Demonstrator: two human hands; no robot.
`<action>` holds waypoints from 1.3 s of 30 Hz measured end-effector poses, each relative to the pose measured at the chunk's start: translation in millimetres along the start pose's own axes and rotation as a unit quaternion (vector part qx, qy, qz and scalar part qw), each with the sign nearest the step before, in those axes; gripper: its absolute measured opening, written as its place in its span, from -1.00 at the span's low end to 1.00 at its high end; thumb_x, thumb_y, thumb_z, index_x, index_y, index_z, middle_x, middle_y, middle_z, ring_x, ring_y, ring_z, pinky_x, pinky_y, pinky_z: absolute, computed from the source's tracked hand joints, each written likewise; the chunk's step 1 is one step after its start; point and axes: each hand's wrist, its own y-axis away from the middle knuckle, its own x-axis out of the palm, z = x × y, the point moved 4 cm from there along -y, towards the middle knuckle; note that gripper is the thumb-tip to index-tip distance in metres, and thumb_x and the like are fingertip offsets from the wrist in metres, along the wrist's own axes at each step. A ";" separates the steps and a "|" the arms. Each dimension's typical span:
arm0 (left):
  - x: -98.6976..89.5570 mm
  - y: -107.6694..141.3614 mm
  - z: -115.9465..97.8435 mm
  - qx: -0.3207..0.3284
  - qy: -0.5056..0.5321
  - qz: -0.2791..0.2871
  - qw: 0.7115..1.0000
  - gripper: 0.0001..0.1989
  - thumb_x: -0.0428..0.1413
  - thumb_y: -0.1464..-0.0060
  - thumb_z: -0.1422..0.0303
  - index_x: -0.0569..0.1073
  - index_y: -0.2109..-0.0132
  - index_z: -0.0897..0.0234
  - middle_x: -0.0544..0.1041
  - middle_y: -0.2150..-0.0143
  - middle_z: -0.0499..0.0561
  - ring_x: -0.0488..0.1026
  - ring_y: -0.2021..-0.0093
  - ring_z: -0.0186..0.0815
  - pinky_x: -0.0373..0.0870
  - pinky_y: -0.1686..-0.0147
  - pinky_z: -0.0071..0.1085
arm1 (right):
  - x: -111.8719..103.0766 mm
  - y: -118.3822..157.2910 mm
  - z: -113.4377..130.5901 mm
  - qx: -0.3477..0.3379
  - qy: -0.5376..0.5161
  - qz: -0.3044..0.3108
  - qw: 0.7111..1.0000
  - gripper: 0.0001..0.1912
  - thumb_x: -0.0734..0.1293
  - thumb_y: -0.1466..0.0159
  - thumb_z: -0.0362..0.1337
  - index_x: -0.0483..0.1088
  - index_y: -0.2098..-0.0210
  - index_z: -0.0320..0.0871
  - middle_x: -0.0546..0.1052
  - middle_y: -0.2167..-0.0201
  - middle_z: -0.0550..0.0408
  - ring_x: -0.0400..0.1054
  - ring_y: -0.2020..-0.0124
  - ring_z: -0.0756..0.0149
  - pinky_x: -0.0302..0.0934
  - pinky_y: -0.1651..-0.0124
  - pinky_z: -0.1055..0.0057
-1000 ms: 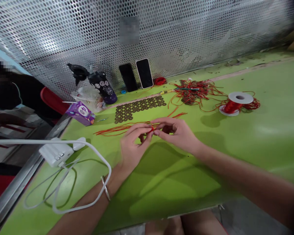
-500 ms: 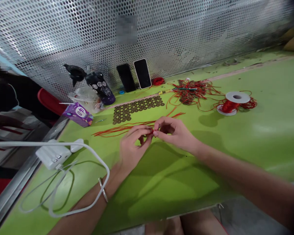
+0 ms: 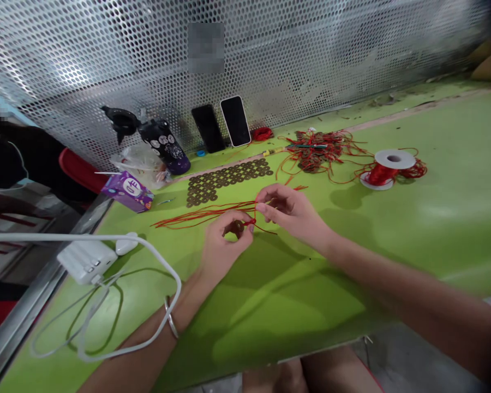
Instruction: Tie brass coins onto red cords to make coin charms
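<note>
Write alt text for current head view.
A left hand pinches a red cord with a round disc; the right hand holds a strand rising from it, above a green table. Beyond are loose red cords, rows of similar discs and a cord spool.

head view | looks forward, down | close above table [image 3: 270,311] and hands [image 3: 297,214] | perforated wall [image 3: 286,65] beyond

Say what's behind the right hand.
Red cords reach the right hand from the left; red ends show just beyond it. The stretch between is covered by the hand, so whether they join can't be seen.
</note>
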 end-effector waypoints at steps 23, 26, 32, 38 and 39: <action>0.6 -2.1 12.9 -0.127 0.137 -0.050 0.981 -0.89 0.16 0.04 0.34 0.39 0.36 0.26 0.43 0.48 -0.12 0.21 0.67 -0.54 0.19 0.68 -0.57 | 4.8 1.9 -9.8 0.040 0.133 0.075 0.987 -0.81 0.25 -0.23 -0.22 0.37 0.44 -0.19 0.35 0.59 0.19 0.18 0.60 0.48 0.07 0.52 0.50; 3.4 -1.0 7.9 -0.117 0.099 -0.008 0.988 -0.91 0.16 0.06 0.38 0.40 0.36 0.26 0.37 0.53 -0.13 0.22 0.64 -0.49 0.19 0.67 -0.55 | 2.6 -0.2 -13.6 0.055 0.123 0.059 0.989 -0.71 0.24 -0.24 -0.10 0.43 0.37 -0.20 0.40 0.55 0.15 0.21 0.58 0.46 0.08 0.53 0.49; 9.0 -0.2 -2.0 -0.094 0.038 0.036 0.994 -0.97 0.13 0.07 0.44 0.39 0.42 0.26 0.32 0.59 -0.14 0.25 0.61 -0.45 0.19 0.62 -0.52 | 4.2 -0.7 -12.9 0.069 0.106 0.048 0.991 -0.75 0.34 -0.16 -0.13 0.46 0.44 -0.22 0.49 0.52 0.10 0.23 0.56 0.45 0.10 0.49 0.48; 11.1 0.1 5.3 -0.117 0.064 0.047 0.990 -0.90 0.18 0.06 0.38 0.38 0.40 0.28 0.33 0.57 -0.14 0.26 0.62 -0.48 0.20 0.63 -0.55 | 5.8 0.1 -13.8 0.078 0.072 0.060 0.993 -0.82 0.33 -0.15 -0.21 0.42 0.47 -0.21 0.47 0.53 0.13 0.25 0.54 0.45 0.12 0.46 0.49; 11.5 0.4 7.6 -0.126 0.079 0.049 0.988 -0.87 0.19 0.06 0.36 0.38 0.40 0.29 0.34 0.56 -0.14 0.26 0.63 -0.48 0.21 0.64 -0.56 | 6.6 0.2 -14.0 0.080 0.058 0.066 0.993 -0.82 0.33 -0.15 -0.21 0.41 0.47 -0.21 0.47 0.53 0.14 0.25 0.53 0.46 0.12 0.45 0.50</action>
